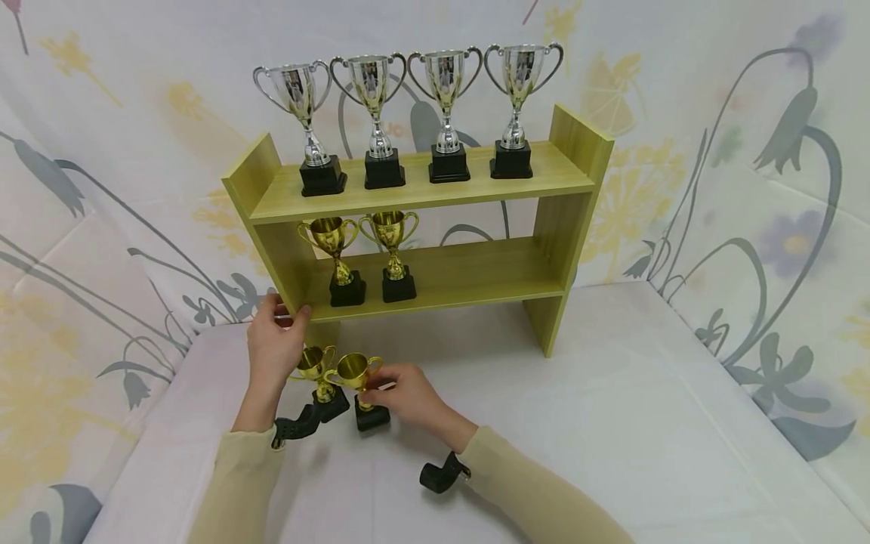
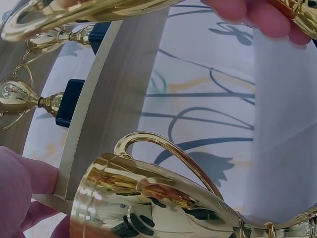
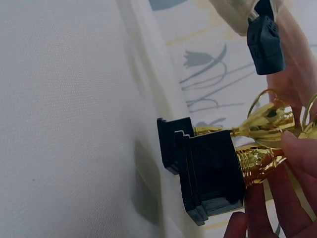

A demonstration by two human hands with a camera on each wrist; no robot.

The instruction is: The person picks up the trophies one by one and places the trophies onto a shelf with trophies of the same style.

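My left hand [image 1: 275, 344] grips the lower left side of the wooden shelf [image 1: 435, 304], thumb in front and fingers round the outer edge. In the left wrist view its thumb [image 2: 39, 176] lies against the board. With my right hand [image 1: 411, 393] I hold a small gold trophy cup [image 1: 353, 370] by its stem. Its black base [image 3: 213, 173] shows in the right wrist view, tilted by that camera's angle. Just left of it stands another gold trophy [image 1: 325, 385] on the white cloth, beside my left wrist.
Several silver trophies [image 1: 447, 113] stand in a row on the top board. Two gold trophies, one at the left [image 1: 340, 261] and one beside it [image 1: 394, 257], stand on the lower board. A flower-patterned curtain [image 1: 720, 189] hangs behind. White cloth [image 1: 646, 393] covers the table.
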